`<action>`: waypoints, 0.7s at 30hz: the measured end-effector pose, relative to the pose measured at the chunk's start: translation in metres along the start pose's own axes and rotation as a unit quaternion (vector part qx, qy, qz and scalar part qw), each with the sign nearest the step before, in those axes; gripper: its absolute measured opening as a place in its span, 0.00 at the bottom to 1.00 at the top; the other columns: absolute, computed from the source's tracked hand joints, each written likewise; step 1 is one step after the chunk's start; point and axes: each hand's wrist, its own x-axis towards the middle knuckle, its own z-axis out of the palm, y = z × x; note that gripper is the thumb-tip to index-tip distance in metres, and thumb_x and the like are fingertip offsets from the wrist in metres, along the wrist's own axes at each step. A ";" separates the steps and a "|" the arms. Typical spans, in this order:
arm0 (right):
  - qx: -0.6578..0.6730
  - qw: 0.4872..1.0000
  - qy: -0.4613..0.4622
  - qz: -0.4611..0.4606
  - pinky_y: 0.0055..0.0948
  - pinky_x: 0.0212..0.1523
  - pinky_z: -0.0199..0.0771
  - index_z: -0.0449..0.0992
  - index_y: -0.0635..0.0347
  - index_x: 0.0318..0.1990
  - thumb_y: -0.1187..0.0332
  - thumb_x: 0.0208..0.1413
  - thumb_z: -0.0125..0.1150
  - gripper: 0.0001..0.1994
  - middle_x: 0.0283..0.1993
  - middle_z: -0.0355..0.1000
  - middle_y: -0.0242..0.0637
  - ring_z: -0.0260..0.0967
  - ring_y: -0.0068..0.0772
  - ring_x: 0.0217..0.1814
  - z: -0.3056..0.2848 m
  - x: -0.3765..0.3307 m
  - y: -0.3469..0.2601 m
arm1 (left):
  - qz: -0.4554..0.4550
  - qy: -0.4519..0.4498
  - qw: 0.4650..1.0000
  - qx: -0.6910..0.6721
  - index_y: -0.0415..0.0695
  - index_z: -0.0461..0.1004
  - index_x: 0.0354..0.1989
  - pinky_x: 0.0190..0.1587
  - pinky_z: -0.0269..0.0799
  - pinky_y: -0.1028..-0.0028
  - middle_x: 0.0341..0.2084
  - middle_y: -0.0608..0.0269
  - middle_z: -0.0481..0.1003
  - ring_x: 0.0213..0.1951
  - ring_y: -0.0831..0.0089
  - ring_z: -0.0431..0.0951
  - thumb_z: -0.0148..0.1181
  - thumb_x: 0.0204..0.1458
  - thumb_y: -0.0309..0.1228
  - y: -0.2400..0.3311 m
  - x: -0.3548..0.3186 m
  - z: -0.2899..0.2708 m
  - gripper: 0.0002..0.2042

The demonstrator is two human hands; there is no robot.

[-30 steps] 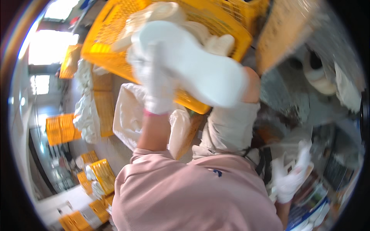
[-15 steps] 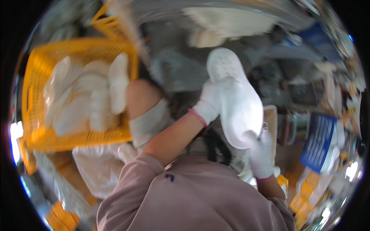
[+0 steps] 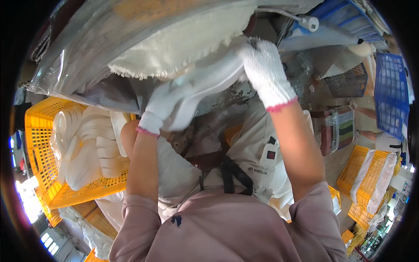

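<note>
A long white shoe sole (image 3: 214, 76) is held crosswise in front of me, tilted up to the right. My left hand (image 3: 163, 105), in a white knit glove, is closed round its lower left end. At the upper right end my right hand (image 3: 265, 70), gloved alike, grips it with fingertips partly hidden behind the sole. Just beyond the sole hangs a cream cloth with a frayed edge (image 3: 174, 50), on the underside of a grey plastic-covered surface (image 3: 74, 65). The sole's far edge is very close to this cloth; whether they touch I cannot tell.
A yellow plastic crate (image 3: 89, 196) full of white soles (image 3: 83, 163) stands at my left, by my knee. A white lamp head on a bent stem (image 3: 309, 23) juts out at the upper right. Blue crates (image 3: 391, 94) and yellow crates (image 3: 355, 174) stand to the right, with a person (image 3: 386, 142) nearby.
The sole has moved from upright at centre right to crosswise, up by the frayed cloth. My left hand has shifted left, and my right hand has risen from the sole's lower end.
</note>
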 end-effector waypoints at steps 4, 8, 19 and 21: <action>-0.135 0.977 0.056 -0.157 0.54 0.53 0.78 0.76 0.70 0.45 0.55 0.55 0.62 0.22 0.47 0.78 0.63 0.76 0.71 0.51 0.012 -0.031 -0.013 | 0.013 -0.005 0.983 -0.182 0.35 0.78 0.59 0.54 0.79 0.71 0.49 0.63 0.83 0.46 0.73 0.82 0.79 0.55 0.32 -0.011 -0.019 0.074 0.26; 0.110 0.990 -0.035 -0.082 0.42 0.61 0.79 0.68 0.70 0.69 0.70 0.57 0.66 0.31 0.57 0.78 0.55 0.81 0.46 0.58 -0.006 -0.098 -0.016 | 0.106 0.114 0.910 -0.383 0.30 0.76 0.56 0.50 0.78 0.72 0.48 0.61 0.82 0.46 0.75 0.81 0.75 0.61 0.37 0.000 0.018 0.153 0.24; -0.080 0.989 0.087 -0.088 0.55 0.53 0.79 0.80 0.77 0.42 0.50 0.55 0.64 0.29 0.41 0.79 0.71 0.78 0.71 0.52 -0.001 0.001 0.013 | -0.078 0.089 0.969 0.217 0.33 0.68 0.73 0.67 0.70 0.68 0.65 0.52 0.76 0.63 0.68 0.76 0.61 0.67 0.55 0.025 0.049 0.032 0.38; -0.037 0.997 0.058 -0.044 0.51 0.55 0.80 0.80 0.81 0.43 0.49 0.54 0.63 0.32 0.40 0.79 0.73 0.79 0.71 0.49 0.001 0.003 -0.001 | 0.047 0.020 0.991 0.128 0.33 0.75 0.67 0.61 0.74 0.68 0.56 0.56 0.81 0.56 0.71 0.80 0.66 0.66 0.50 0.000 0.015 0.022 0.32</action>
